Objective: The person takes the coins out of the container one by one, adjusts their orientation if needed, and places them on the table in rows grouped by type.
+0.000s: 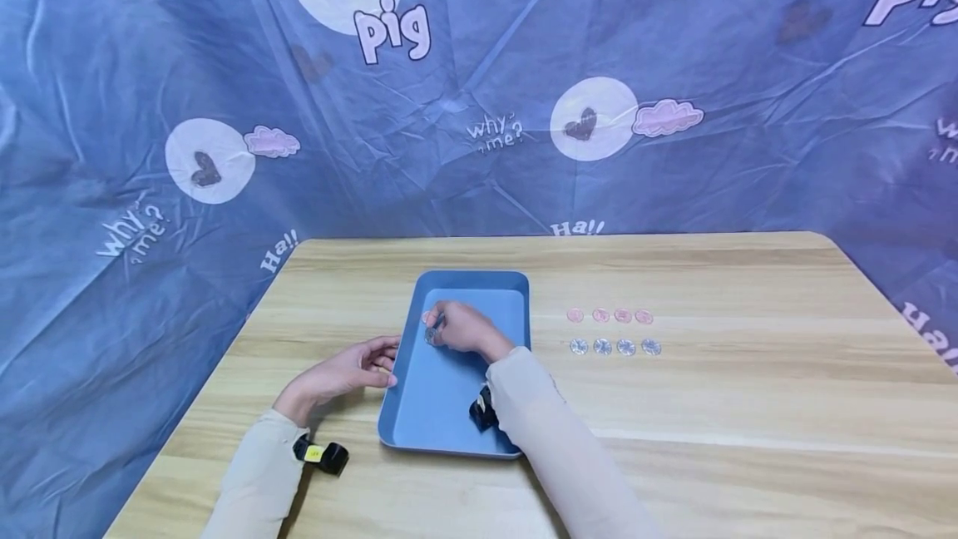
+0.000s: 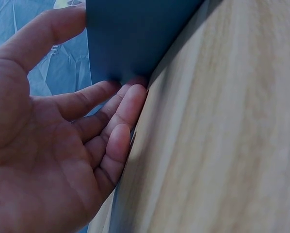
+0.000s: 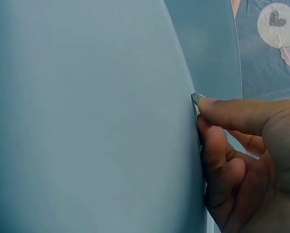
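A shallow blue tray (image 1: 449, 414) lies on the wooden table. Over its upper left part, my right hand (image 1: 467, 328) pinches a silver coin (image 1: 430, 336) close to the tray floor. The coin's shiny edge (image 3: 197, 96) shows by the thumb tip in the right wrist view. Just beyond it is a pink coin (image 1: 426, 317), partly covered by the fingers. My left hand (image 1: 348, 371) rests against the tray's left side with loosely bent fingers. In the left wrist view, the thumb touches the rim and the fingertips meet the tray wall (image 2: 120, 43) low down.
Right of the tray lie two rows of coins: several pink coins (image 1: 601, 316) at the back and several silver coins (image 1: 602, 347) in front. A blue printed cloth (image 1: 464, 173) hangs behind the wooden table (image 1: 748, 406). Both sleeves carry black wrist devices.
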Demonstrator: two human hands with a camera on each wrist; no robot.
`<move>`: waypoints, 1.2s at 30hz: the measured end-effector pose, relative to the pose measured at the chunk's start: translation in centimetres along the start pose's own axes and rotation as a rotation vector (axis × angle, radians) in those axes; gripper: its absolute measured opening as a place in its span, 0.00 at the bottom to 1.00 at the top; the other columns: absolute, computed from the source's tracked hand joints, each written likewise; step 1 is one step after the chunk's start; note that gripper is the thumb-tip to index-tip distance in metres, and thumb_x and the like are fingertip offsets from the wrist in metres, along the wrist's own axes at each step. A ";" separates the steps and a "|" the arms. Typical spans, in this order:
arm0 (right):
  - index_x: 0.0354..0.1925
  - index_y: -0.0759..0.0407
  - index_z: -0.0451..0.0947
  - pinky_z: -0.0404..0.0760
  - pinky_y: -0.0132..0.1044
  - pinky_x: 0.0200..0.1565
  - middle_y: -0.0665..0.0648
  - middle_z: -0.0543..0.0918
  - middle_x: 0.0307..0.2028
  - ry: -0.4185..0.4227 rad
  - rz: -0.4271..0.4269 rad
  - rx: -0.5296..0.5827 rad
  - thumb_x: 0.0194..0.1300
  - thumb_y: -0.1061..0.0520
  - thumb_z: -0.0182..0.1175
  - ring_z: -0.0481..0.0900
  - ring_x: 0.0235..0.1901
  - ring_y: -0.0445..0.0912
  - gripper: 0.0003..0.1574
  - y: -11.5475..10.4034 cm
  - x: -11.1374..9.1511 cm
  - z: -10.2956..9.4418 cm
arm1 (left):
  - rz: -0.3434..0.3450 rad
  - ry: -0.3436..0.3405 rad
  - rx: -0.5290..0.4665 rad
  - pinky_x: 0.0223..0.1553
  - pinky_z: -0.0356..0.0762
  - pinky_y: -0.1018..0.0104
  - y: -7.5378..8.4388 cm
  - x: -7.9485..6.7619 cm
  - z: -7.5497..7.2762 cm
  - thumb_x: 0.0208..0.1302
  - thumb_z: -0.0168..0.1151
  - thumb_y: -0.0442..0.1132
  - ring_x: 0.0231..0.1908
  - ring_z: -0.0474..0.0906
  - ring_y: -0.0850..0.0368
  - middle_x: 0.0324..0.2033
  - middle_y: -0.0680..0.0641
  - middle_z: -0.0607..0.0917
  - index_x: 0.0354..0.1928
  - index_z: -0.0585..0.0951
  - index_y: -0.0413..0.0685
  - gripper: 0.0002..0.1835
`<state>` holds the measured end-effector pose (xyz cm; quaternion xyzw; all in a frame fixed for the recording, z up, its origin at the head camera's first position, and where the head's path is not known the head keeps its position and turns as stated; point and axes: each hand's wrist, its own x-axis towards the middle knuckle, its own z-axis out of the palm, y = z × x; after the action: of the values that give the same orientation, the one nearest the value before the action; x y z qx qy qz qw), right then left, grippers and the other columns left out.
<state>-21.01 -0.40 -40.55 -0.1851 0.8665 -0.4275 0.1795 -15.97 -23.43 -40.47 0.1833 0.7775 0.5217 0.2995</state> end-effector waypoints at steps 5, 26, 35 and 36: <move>0.43 0.62 0.77 0.70 0.30 0.25 0.57 0.81 0.40 -0.024 0.002 0.120 0.63 0.67 0.58 0.70 0.19 0.41 0.09 0.1 0.2 0.0 | 0.004 0.000 0.011 0.49 0.74 0.76 0.0 0.0 0.0 0.63 0.63 0.36 0.47 0.72 0.58 0.59 0.27 0.69 0.71 0.50 0.24 0.43; 0.52 0.59 0.77 0.68 0.33 0.25 0.59 0.85 0.32 0.030 0.016 0.515 0.64 0.61 0.60 0.75 0.24 0.47 0.17 -3.1 -1.7 -2.5 | -0.016 -0.008 0.052 0.49 0.73 0.76 0.3 -0.2 -0.1 0.65 0.62 0.37 0.49 0.72 0.56 0.59 0.30 0.70 0.71 0.50 0.27 0.42; 0.53 0.56 0.77 0.67 0.30 0.23 0.48 0.82 0.24 0.059 -0.004 0.521 0.65 0.58 0.61 0.71 0.21 0.42 0.18 -4.6 -3.7 -4.7 | -0.011 -0.006 0.053 0.49 0.73 0.76 0.3 -0.1 -0.1 0.64 0.62 0.37 0.49 0.72 0.56 0.58 0.30 0.70 0.71 0.51 0.27 0.42; 0.53 0.56 0.76 0.67 0.30 0.24 0.48 0.81 0.24 0.059 -0.005 0.521 0.65 0.58 0.61 0.70 0.21 0.42 0.18 -4.7 -4.0 -5.0 | -0.015 -0.006 0.052 0.49 0.73 0.76 0.3 -0.1 -0.1 0.64 0.63 0.38 0.49 0.72 0.56 0.58 0.31 0.70 0.71 0.51 0.27 0.42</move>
<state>-19.14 2.20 -33.34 -0.1222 0.7316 -0.6418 0.1946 -15.99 -23.43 -40.17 0.1865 0.7914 0.4984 0.3008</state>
